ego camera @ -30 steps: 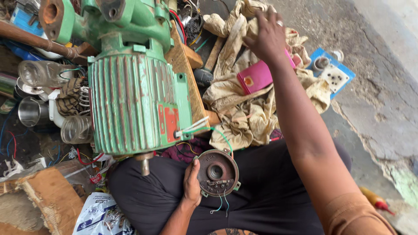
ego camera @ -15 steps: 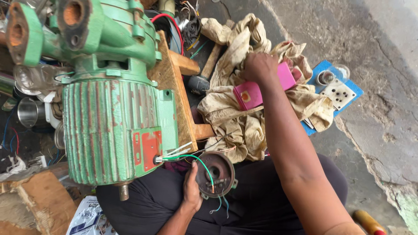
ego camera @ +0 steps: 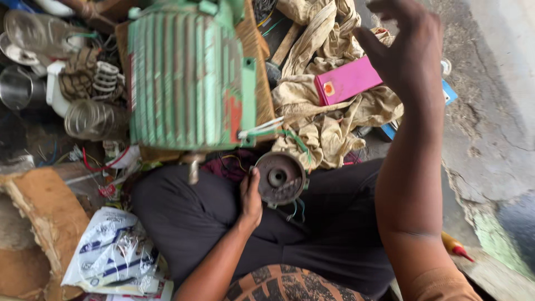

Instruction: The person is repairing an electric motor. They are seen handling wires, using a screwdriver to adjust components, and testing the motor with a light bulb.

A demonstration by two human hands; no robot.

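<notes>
Head cam: one ribbed green motor (ego camera: pixel 186 78) on a wooden block, one round rusty metal end cover (ego camera: pixel 278 178) on the lap, gripped at its edge by the left hand (ego camera: pixel 249 200). The right hand (ego camera: pixel 407 50) hangs open, fingers loosely curled, over one flat pink box (ego camera: pixel 346 81) on crumpled beige rags (ego camera: pixel 323 128). Rough cracked concrete floor (ego camera: pixel 490 111) to the right.

left hand (ego camera: pixel 250 202) grips a round motor end cover (ego camera: pixel 278 178) beside the green motor (ego camera: pixel 186 78); right hand (ego camera: pixel 407 47) hovers open.
</notes>
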